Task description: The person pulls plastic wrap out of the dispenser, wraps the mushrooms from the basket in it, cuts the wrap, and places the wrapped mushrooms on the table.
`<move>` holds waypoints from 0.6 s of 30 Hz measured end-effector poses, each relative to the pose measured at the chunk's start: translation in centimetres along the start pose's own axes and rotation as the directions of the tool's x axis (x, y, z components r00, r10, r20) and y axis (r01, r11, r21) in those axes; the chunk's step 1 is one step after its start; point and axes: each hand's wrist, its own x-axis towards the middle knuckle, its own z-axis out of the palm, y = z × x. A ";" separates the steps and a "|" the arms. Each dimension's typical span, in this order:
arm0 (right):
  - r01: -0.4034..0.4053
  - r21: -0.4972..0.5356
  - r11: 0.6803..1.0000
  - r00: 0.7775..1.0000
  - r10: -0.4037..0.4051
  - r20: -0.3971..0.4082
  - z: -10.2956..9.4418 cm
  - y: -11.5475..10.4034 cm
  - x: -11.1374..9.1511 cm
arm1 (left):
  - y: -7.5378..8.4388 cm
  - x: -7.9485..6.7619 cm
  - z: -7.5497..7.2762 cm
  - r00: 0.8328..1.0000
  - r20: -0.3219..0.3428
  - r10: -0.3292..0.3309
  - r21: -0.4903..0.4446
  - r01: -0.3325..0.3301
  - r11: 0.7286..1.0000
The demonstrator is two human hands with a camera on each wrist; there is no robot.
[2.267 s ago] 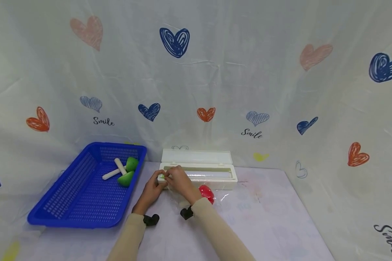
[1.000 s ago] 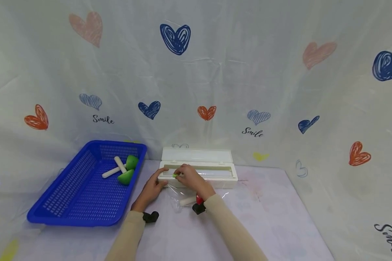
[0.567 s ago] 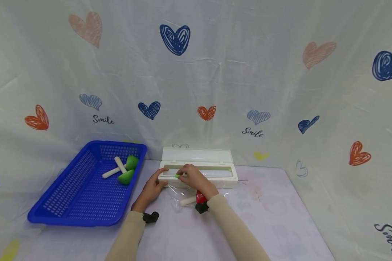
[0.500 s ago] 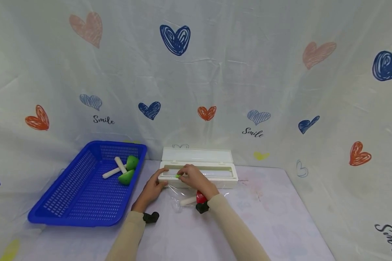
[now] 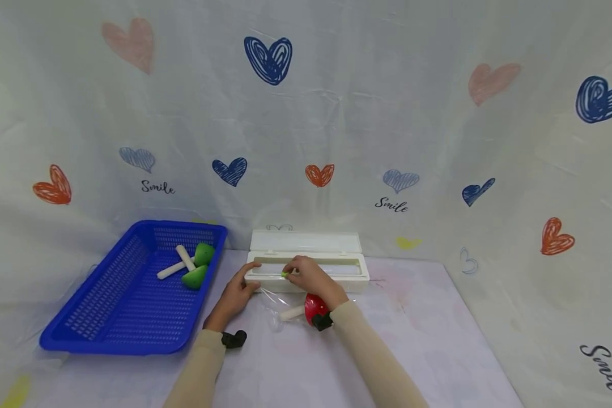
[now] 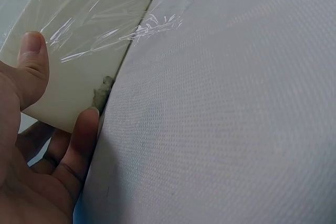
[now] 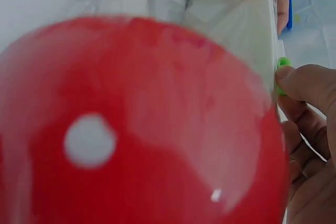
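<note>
A white cling film dispenser (image 5: 341,285) stands at the back of the table, lid raised, a film roll inside. My left hand (image 5: 236,296) grips its left end, thumb on the front face in the left wrist view. My right hand (image 5: 313,277) pinches a small green slide cutter (image 5: 284,274) on the dispenser's front rim, left of the middle. Clear cling film (image 5: 271,306) hangs from the front onto the table. On the film lies a toy mushroom with a red, white-dotted cap (image 5: 313,306) and pale stem; the right wrist partly covers it. The cap fills much of the right wrist view.
A blue plastic basket (image 5: 117,347) stands on the left, with two green-capped toy mushrooms (image 5: 195,276) at its right side. A white sheet with printed hearts (image 5: 347,130) hangs behind. The pale tablecloth (image 5: 413,351) extends in front and to the right.
My right hand has slid the green slide cutter rightward from the dispenser's left end, showing more of the red mushroom. The left hand, earlier beside it at the cutter, now holds the left end.
</note>
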 end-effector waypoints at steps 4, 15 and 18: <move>-0.004 0.001 1.000 1.000 0.004 -0.003 -0.5 0.5 -0.6 | 0.0 -0.1 -0.1 1.000 -0.008 0.013 0.003 -0.013 1.000; -0.074 0.033 0.997 0.997 0.074 -0.012 -1.3 1.6 -2.0 | 0.0 -0.2 -0.1 0.999 -0.012 0.032 0.015 -0.032 0.999; -0.084 0.039 0.996 0.996 0.085 -0.017 -1.8 1.9 -2.4 | 0.1 0.0 -0.1 1.000 -0.005 0.022 -0.001 -0.022 1.000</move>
